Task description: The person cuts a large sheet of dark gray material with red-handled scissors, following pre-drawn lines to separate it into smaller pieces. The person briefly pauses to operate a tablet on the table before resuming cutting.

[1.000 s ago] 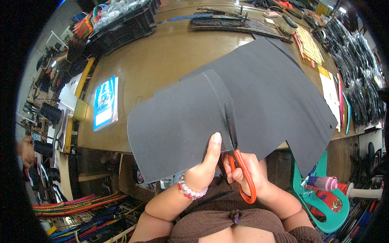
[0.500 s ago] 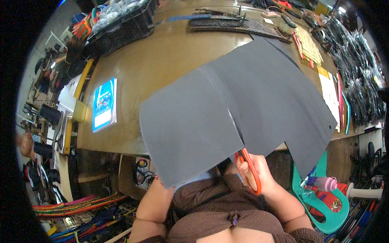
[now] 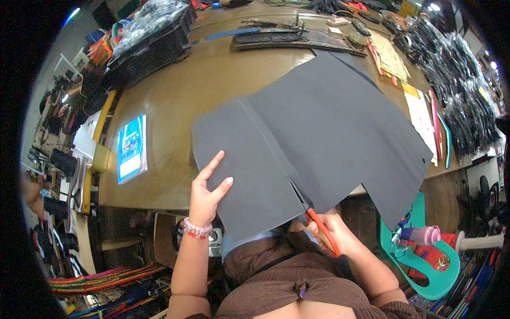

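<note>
Leftmost on the brown table [image 3: 159, 95] lies a blue booklet [image 3: 132, 149]. Next, the left hand [image 3: 206, 194] rests its spread thumb and index finger upon the dark grey sheet [image 3: 329, 122]; whether its other fingers grip the edge cannot be told. The sheet spans the table and overhangs its near edge. There, the right hand [image 3: 337, 232] grasps the scissors [image 3: 317, 223], blades at the sheet. Farther right: a pink bottle [image 3: 422, 235].

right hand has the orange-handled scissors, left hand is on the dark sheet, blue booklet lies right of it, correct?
Not quite: in the head view, the blue booklet lies left of the dark sheet. The right hand does have the orange-handled scissors, and the left hand is on the sheet.
</note>
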Tool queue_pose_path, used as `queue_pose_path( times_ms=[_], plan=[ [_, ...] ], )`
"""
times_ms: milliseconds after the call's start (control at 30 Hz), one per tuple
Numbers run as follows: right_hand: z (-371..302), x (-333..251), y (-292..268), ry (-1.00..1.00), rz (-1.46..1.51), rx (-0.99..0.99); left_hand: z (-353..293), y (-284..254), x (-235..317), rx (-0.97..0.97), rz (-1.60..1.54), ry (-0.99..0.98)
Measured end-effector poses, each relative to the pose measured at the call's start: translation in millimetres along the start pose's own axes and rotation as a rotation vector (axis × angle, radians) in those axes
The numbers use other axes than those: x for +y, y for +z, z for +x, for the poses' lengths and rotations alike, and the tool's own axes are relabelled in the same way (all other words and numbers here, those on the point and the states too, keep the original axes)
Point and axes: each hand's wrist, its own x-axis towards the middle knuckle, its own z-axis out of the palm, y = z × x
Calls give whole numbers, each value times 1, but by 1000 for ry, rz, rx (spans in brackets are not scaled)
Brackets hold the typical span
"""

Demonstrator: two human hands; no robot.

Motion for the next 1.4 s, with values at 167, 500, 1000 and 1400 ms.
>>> queue_pose_path(
  times_ms=[167,500,1000,1400],
  plan=[
    [2,-1,3,-136,233,-90,-7,1,22,-23,217,190],
    [6,-12,9,-213,117,-21,-24,-1,36,93,352,393],
    [9,-12,15,-356,137,38,-23,-6,34,129,337,424],
    [3,-21,14,-185,166,-10,-25,-8,34,78,352,435]
  ],
)
